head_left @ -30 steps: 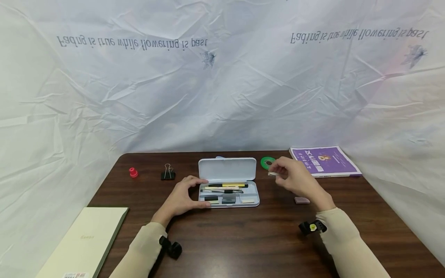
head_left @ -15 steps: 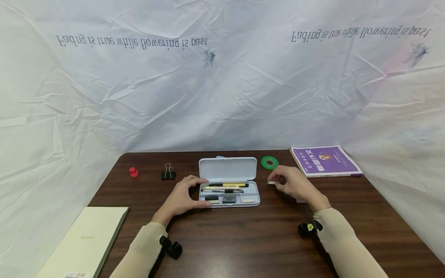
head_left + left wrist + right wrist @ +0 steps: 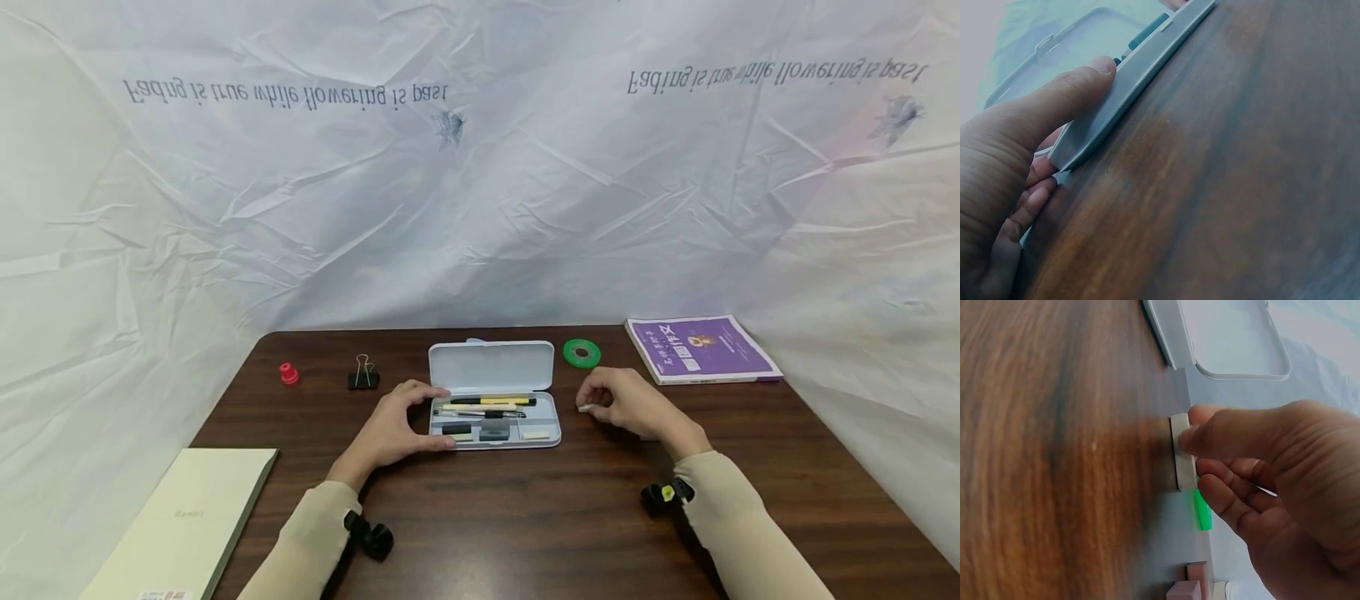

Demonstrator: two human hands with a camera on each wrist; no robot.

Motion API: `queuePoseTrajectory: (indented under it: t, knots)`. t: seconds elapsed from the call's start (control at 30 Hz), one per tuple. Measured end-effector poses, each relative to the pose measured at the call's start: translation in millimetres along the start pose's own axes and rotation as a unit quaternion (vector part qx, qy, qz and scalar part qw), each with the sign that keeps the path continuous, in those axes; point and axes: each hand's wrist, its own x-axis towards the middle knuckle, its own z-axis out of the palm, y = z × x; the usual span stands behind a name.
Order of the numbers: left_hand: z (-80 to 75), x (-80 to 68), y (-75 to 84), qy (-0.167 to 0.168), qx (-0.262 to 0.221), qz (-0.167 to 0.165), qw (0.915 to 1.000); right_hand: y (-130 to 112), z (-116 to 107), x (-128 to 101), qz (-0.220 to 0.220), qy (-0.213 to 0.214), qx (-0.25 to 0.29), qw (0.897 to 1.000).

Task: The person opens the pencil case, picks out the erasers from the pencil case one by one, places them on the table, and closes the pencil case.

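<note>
One small white rectangular eraser point(image 3: 586, 407) is pinched in the right hand point(image 3: 626, 407), thumb on one long face and fingertips point(image 3: 1210, 484) on the other, held low over the dark brown wooden table point(image 3: 525, 517) just to the right of the case. From the wrist view it looks like a flat little slab, so I'd guess it's super light, slightly rubbery and grippy rather than slick, and not fragile at all. Holding it across the broad faces near the middle like that seems the sensible grip, since the thin edges wouldn't give much to hold.

Left hand point(image 3: 390, 429) is curled around the left end of the pale grey plastic pencil case point(image 3: 495, 417), thumb on the near rim and fingers round the far side, bracing it. Its lid stands open at the back, and pens, a pencil and a few small blocks lie inside in compartments.

Further out: a green tape roll point(image 3: 581, 352) and a purple book point(image 3: 701, 347) behind the right hand, a black binder clip point(image 3: 363, 375) and a small red plastic piece point(image 3: 288, 372) off to the left, and a cream notebook point(image 3: 176, 521) at the near left corner.
</note>
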Motion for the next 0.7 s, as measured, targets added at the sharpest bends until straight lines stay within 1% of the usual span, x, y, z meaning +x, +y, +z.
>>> queuePoseTrajectory:
  t: [0.13, 0.23, 0.33, 0.43, 0.57, 0.7]
  knots:
    - [0.6, 0.0, -0.5, 0.0, 0.003, -0.003, 1.0, -1.7, -2.8, -1.0, 0.007, -0.004, 0.004, 1.0]
    - [0.9, 0.2, -0.9, -0.001, 0.002, -0.003, 1.0, -2.5, -5.7, -2.4, 0.003, 0.007, 0.004, 1.0]
    - [0.8, 0.3, -0.7, -0.002, 0.001, -0.003, 1.0, -4.1, -9.4, -3.9, -0.008, 0.037, -0.002, 0.999]
    - [0.4, 0.2, -0.1, -0.002, 0.0, -0.002, 1.0, -7.8, -13.1, -4.4, -0.018, 0.077, 0.006, 0.997]
    - [-0.1, 0.1, 0.5, -0.002, 0.001, -0.001, 1.0, -16.5, -15.8, -3.4, -0.036, 0.121, 0.035, 0.991]
    - [0.1, 0.1, 0.6, -0.001, 0.002, 0.0, 1.0, -29.5, -15.9, -2.1, -0.061, 0.141, 0.072, 0.985]
